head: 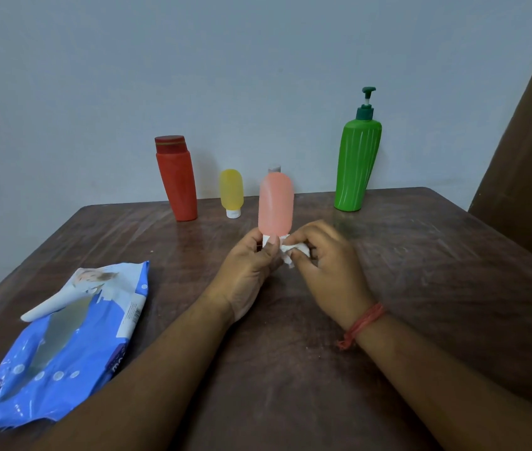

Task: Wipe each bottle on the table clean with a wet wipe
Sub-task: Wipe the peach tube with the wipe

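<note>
My left hand point(251, 271) holds a small pink bottle point(276, 203) by its white cap, with the bottle's body pointing up above the table's middle. My right hand point(326, 265) pinches a crumpled white wet wipe point(294, 252) against the cap end, right beside the left fingers. At the far edge stand a red bottle point(177, 180), a small yellow bottle point(231, 192) on its white cap, and a tall green pump bottle point(357, 164). A grey cap point(274, 167) shows just behind the pink bottle; what it belongs to is hidden.
A blue wet wipe pack point(63, 346) lies flat at the near left of the dark wooden table point(437, 271), its flap lifted. A pale wall runs behind the bottles. A brown curtain point(531, 141) hangs at the right.
</note>
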The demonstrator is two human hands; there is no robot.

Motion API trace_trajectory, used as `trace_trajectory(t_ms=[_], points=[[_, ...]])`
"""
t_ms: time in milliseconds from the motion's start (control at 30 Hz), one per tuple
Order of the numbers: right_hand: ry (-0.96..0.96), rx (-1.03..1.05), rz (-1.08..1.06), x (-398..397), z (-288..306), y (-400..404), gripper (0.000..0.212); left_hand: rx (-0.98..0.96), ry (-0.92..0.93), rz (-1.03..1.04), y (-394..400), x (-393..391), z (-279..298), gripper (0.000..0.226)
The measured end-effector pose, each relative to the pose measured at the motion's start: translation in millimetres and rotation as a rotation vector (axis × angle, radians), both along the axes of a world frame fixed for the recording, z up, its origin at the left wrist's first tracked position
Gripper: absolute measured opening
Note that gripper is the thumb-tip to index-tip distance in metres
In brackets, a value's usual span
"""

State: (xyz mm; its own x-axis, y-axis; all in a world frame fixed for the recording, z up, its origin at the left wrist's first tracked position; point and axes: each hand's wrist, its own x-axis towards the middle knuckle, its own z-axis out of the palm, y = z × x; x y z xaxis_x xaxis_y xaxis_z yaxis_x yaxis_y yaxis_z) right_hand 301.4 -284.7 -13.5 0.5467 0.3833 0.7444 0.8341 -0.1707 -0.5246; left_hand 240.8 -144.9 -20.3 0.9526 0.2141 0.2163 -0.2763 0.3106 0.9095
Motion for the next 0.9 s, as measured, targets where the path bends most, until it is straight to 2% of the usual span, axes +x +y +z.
trace_trajectory(t_ms=[133, 233, 367, 433, 567, 700, 800, 900], points=[[0.436, 0.153, 0.09, 3.1, -2.8, 3.7, 0.021, 0.068, 0.012, 0.024, 1.5, -0.3, -0.6, 0.041], [0.682, 0.261, 0.171, 1.3, -0.2, 0.9, 0.02, 0.151, -0.004, 0.026, 3.0, -1.1, -2.1, 0.045], [1.075, 0.471, 0.415, -3.7, 7.4, -2.2, 0.015, 0.257, -0.018, 0.103, 1.8, 1.2, -4.9, 0.042], [1.199, 0.548, 0.491, -6.5, 10.6, -1.6, 0.014, 0.31, -0.024, 0.156, 2.4, 2.0, -4.5, 0.042], [1.308, 0.61, 0.532, -9.2, 13.9, -0.3, 0.019, 0.378, -0.027, 0.222, 0.2, 1.8, -2.6, 0.042], [1.394, 0.628, 0.595, -12.0, 12.2, 1.3, 0.027, 0.461, -0.037, 0.264, 2.6, 3.5, -4.1, 0.033], [1.38, 0.621, 0.611, -12.3, 12.8, 2.0, 0.027, 0.523, -0.061, 0.3, 3.5, 3.8, -0.8, 0.031], [1.321, 0.624, 0.491, -8.9, 13.6, 2.0, 0.014, 0.525, -0.07, 0.315, 1.5, 5.4, 0.3, 0.033]])
